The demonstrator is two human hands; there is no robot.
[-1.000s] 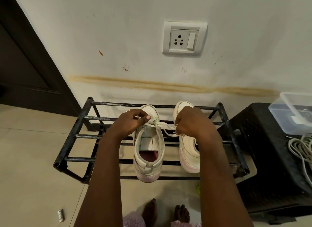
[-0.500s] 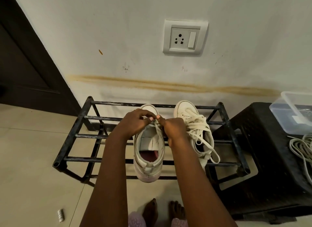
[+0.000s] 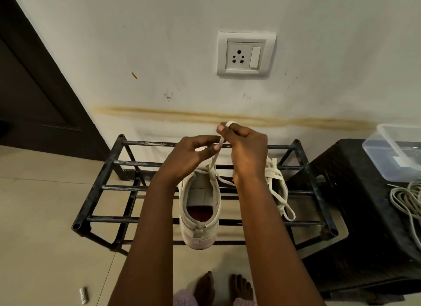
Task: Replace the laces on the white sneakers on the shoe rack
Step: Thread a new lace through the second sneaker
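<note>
Directly above the shoe, the right hand (image 3: 247,146) pinches a flat white shoelace (image 3: 213,158) between thumb and forefinger, with a loop of it passing over the forefinger tip. The left hand (image 3: 191,156), just beside and slightly below that grip, curls its fingers round the same lace. From the grip the lace runs taut, downward and a little leftward, to the upper eyelets of a worn white low-top sneaker (image 3: 196,230) with a pale tongue and a dark red insole. This sneaker sits below the grip on a black metal-tube shoe rack (image 3: 102,176), sole down, its long axis crossing the bars. Its toe points toward the wall and is hidden under the hands; its heel points toward the person and overhangs the front bar. To the right of the grip, partly behind the right forearm, a second white sneaker (image 3: 279,185) lies on the same rack, roughly parallel. Loose cream laces (image 3: 274,172) are heaped on it and trail off its near end.
</note>
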